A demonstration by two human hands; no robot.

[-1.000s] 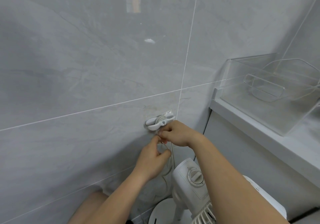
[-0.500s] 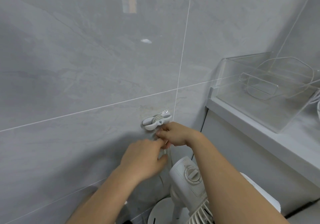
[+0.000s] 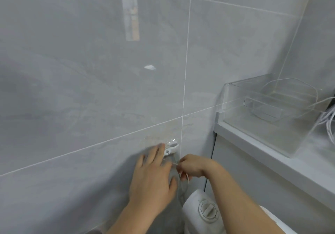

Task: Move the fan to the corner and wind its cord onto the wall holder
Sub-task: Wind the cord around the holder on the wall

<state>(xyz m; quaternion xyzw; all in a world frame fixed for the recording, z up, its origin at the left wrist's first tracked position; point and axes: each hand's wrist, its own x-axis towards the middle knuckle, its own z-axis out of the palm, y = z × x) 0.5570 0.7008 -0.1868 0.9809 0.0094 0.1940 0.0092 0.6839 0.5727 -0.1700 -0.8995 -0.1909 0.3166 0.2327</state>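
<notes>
- The white fan [image 3: 203, 213] stands low in the tiled corner, its thin cord [image 3: 181, 185] rising to the wall holder [image 3: 171, 147] above
- The left hand [image 3: 154, 177], lower a second ago, now reaches up with fingers spread, fingertips at the holder
- The right hand [image 3: 195, 166] has dropped slightly, pinching the cord taut
- A clear bin [image 3: 268, 114] sits on the ledge [image 3: 253, 143] to the right

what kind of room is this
Probably a bathroom or utility corner at home, though I can't be sure. Large glossy grey wall tiles cover the walls, a clear plastic organiser bin sits on a grey ledge, and a small white fan stands below.
</notes>
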